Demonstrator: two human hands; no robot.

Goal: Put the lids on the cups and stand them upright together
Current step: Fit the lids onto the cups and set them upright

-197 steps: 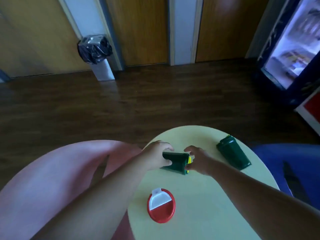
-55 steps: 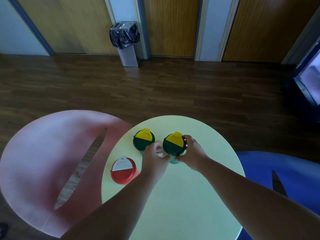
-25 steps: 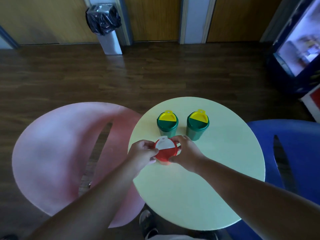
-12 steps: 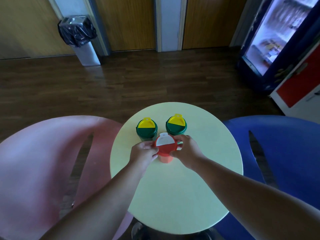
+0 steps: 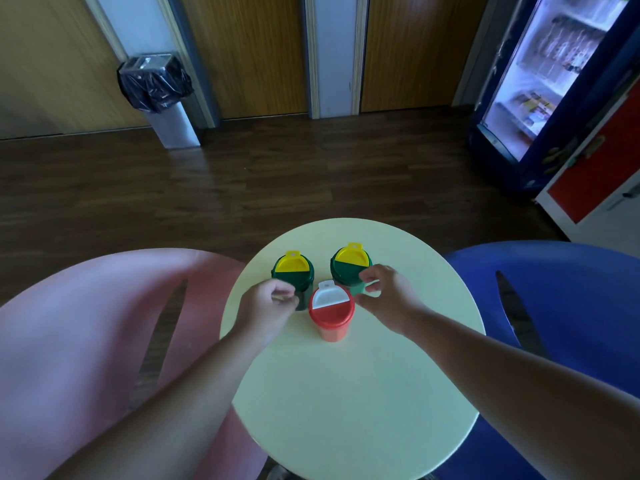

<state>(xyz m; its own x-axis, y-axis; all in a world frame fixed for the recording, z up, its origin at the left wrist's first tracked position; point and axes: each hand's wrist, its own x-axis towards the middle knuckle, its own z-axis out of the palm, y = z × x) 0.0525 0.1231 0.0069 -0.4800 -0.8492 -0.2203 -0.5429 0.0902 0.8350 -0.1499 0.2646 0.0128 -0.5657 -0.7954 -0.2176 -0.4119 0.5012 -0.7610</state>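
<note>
Three lidded cups stand upright close together on the round pale table (image 5: 346,403). Two are dark green with yellow flip lids: the left green cup (image 5: 292,271) and the right green cup (image 5: 349,263). In front of them, between the two, is the red cup (image 5: 331,318) with a red and white lid. My left hand (image 5: 268,308) hovers just left of the red cup with its fingers loosely curled, holding nothing. My right hand (image 5: 388,294) is just right of it, fingers relaxed and off the cup, partly covering the right green cup's side.
A pink chair (image 5: 86,341) stands left of the table and a blue chair (image 5: 571,306) right of it. Across the dark wood floor are a bin with a black bag (image 5: 159,95) and a lit drinks fridge (image 5: 554,81).
Both hands have let go of the red cup and drawn a little apart from it. The red cup now stands in front of the two green cups.
</note>
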